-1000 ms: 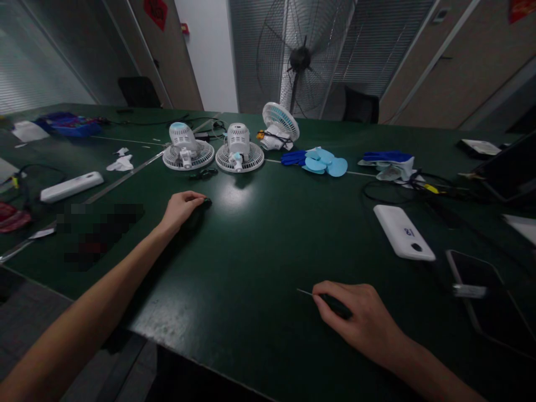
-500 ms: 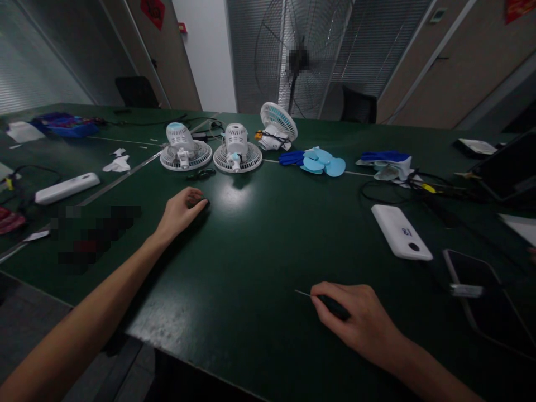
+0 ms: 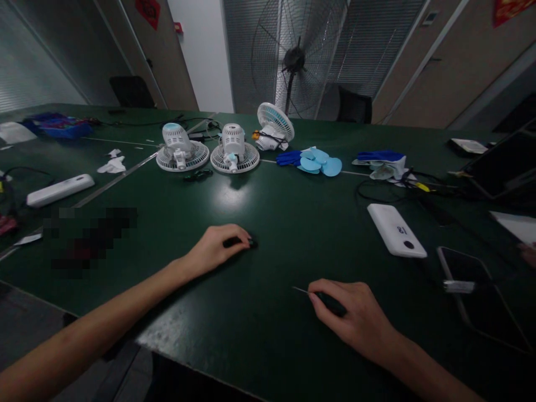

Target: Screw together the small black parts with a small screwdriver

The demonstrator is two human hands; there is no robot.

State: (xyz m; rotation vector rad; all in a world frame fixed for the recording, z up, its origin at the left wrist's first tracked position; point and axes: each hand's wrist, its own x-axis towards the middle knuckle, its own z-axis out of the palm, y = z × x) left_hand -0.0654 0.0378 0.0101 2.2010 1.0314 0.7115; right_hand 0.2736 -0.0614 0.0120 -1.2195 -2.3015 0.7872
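Note:
My right hand is wrapped around the dark handle of a screwdriver, low over the green table. Its thin metal shaft points left. Left of it, my left hand rests near the table with fingertips pinched on a small dark object; its kind cannot be made out. Beyond the hands, two white fans lie face down on their grilles. A third white fan leans back behind them. Right of these is a light blue fan blade, beside a blue glove.
On the right lie a white power bank, a phone and tangled cables. Another white device and crumpled paper are on the left. A large standing fan rises behind the table.
My left hand has moved right and closer to me, toward the screwdriver, with the dark object at its fingertips. My right hand keeps its grip almost in place.

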